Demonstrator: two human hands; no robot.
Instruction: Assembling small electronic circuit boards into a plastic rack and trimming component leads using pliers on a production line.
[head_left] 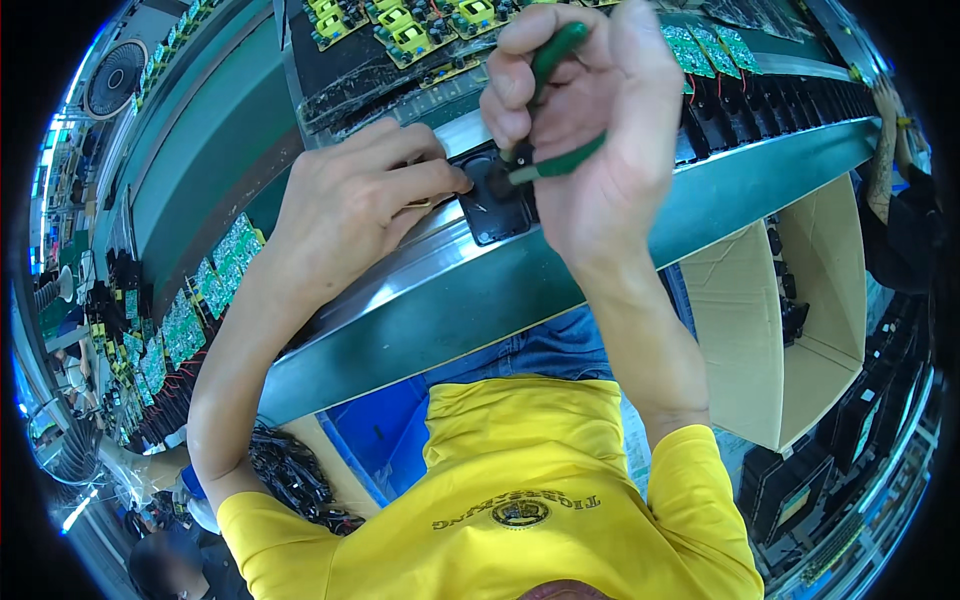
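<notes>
A black plastic housing (482,205) with rounded corners lies on the metal rail at the bench edge in front of me. Over its left edge, my left hand (365,195) has its thumb and fingers pinched together. What sits between those fingertips is too small to make out; a thin yellowish bit shows under them. My right hand (610,130) is wrapped round pliers with green handles (572,158), palm turned partly up. The pliers' dark jaws point down and left into the housing, close to the left fingertips. The jaw tips are blurred.
Yellow-and-black circuit boards (410,30) lie beyond my hands. Along the rail to the right runs a row of black housings (760,115) with green boards (710,50) behind. An open cardboard box (740,330) stands at right, near another person's arm (882,150). More green boards (185,325) line the left.
</notes>
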